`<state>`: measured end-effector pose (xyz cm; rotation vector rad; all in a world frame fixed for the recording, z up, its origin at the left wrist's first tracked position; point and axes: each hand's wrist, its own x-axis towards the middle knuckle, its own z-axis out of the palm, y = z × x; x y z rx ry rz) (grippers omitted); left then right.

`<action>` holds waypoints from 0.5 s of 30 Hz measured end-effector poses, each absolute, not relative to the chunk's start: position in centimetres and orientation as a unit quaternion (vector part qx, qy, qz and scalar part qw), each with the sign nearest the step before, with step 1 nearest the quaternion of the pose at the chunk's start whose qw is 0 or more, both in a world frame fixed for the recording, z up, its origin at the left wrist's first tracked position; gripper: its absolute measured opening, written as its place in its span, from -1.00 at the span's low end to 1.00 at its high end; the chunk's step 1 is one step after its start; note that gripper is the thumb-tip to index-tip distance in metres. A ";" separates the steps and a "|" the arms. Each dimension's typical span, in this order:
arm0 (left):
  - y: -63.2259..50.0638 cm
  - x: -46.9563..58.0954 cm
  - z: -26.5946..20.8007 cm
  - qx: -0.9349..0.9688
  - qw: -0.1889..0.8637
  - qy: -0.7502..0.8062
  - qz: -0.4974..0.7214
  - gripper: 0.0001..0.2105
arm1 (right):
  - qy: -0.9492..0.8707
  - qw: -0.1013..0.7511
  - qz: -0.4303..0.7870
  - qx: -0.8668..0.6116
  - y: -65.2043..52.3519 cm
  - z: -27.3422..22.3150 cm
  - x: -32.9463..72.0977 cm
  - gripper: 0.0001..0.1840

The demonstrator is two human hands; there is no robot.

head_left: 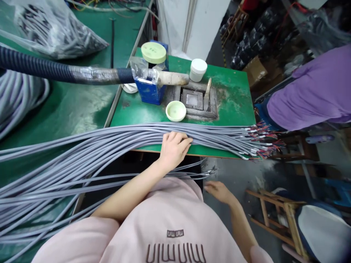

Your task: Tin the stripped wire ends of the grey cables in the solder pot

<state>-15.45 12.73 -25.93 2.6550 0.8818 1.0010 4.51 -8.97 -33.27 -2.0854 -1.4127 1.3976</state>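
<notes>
A wide bundle of grey cables runs across the green bench from the left. At its right end the stripped ends fan out in red, white and dark thin wires. My left hand lies on top of the bundle, its fingers bent and closed over some of the cables. Low at my right side, off the bench, my right hand hangs with loosely bent fingers apart and nothing visible in it. Just above that hand are the ends of a few more grey cables that cross my lap.
A solder pot with a brush is set in the bench. Around it are a shallow pale dish, a white tub, a blue box and a ribbed hose. A person in purple is at right, near a wooden stool.
</notes>
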 end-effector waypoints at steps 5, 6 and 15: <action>13.4 -14.5 -25.8 0.901 0.068 0.288 0.318 -0.87 | -0.477 0.325 0.462 -0.674 -5.0 -30.1 2.4 -0.77; 13.4 -14.5 -25.7 0.900 0.076 0.287 0.318 -0.87 | -0.475 0.370 0.376 -0.704 -4.7 -29.1 2.8 -0.80; 13.6 -14.0 -25.3 0.882 0.073 0.286 0.367 -0.91 | -0.604 0.200 -0.100 -0.765 -1.7 -25.2 10.1 -0.48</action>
